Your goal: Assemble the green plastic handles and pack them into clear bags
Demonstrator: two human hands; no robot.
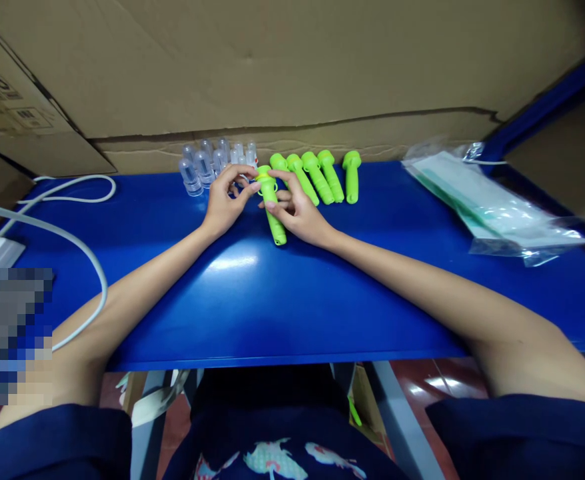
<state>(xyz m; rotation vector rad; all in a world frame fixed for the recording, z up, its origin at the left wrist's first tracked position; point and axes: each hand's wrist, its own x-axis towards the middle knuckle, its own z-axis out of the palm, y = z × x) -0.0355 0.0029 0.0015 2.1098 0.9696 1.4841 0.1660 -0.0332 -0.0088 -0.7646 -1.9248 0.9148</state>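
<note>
Over the blue table, both my hands are at one lime-green flashlight (274,217), tilted with its wide, yellowish head away from me and its narrow end toward me. My right hand (297,210) is closed round the body, thumb on its near side and index finger up by the head. My left hand (228,197) pinches at the rim of the head with thumb and index finger; whether a small part sits between these fingertips cannot be made out. Just behind and right of my right hand lie several like green flashlights (318,177), with one (352,179) slightly apart.
Several clear plastic tubes with domed tops (203,165) stand behind my left hand, beside smaller clear pieces (245,153). A clear plastic bag (492,200) with flat white and green contents lies right. A white cable (85,250) loops at left. Cardboard (292,67) walls the back.
</note>
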